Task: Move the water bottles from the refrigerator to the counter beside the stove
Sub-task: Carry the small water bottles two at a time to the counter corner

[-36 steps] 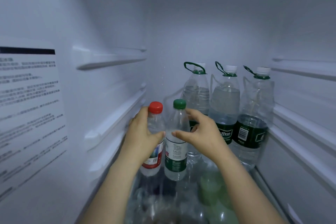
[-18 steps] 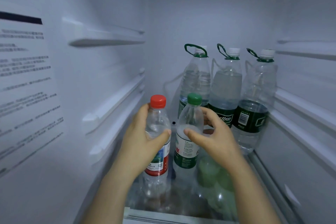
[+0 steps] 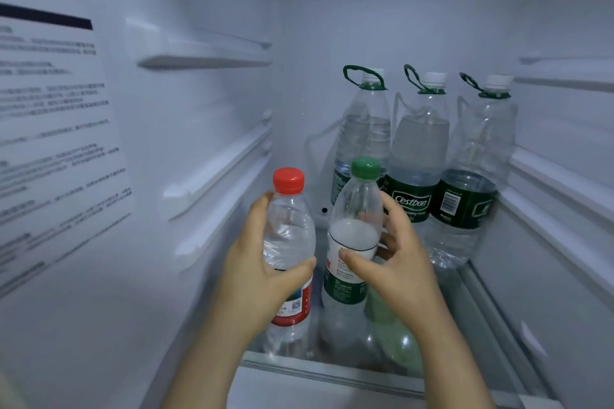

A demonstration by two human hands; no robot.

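refrigerator point(image 3: 332, 26) | left hand point(image 3: 255, 276) fingers wrap red-capped bottle point(image 3: 289, 242) | right hand point(image 3: 395, 269) fingers wrap green-capped bottle point(image 3: 355, 226)

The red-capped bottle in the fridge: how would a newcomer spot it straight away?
Look inside the refrigerator, at the glass shelf near its front edge, where two small bottles stand ahead of three tall handled ones. The red-capped bottle is the left of the small pair, gripped by the left hand. Its neighbour, the green-capped bottle, has a green label; this one's cap and label are red.

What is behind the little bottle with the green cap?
Behind the green-capped bottle stand three big bottles with green carry loops, upright in a row at the fridge's back wall. The small bottle and the right hand hide the lower part of the leftmost one.
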